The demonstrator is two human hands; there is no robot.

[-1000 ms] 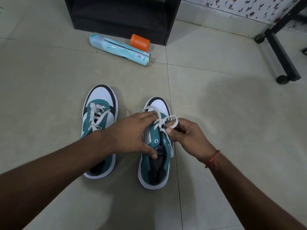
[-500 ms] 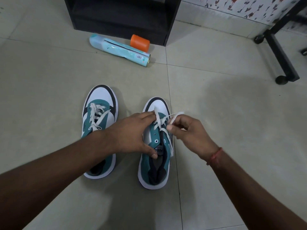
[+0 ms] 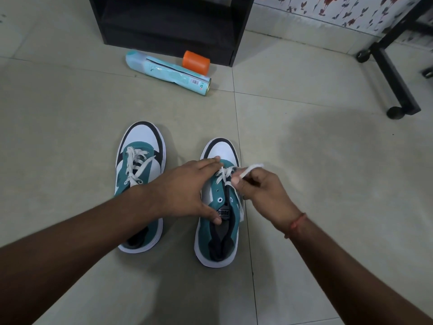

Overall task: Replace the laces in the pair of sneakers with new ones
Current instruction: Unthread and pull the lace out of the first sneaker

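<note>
Pinching the limp, light white lace (image 3: 248,171) over the right sneaker (image 3: 219,207) on the floor, the right hand (image 3: 262,195) is gripping near an eyelet, while the left hand (image 3: 187,188), fingers straight, is pressing the shoe steady.

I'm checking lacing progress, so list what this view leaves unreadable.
- Right sneaker, head view: the left hand covers its left eyelets.
- White lace: blurred; its pinched stretch is hidden inside the right hand.
- Left sneaker: the left forearm hides its middle.
- Black cabinet: top cut off by the frame edge.
</note>
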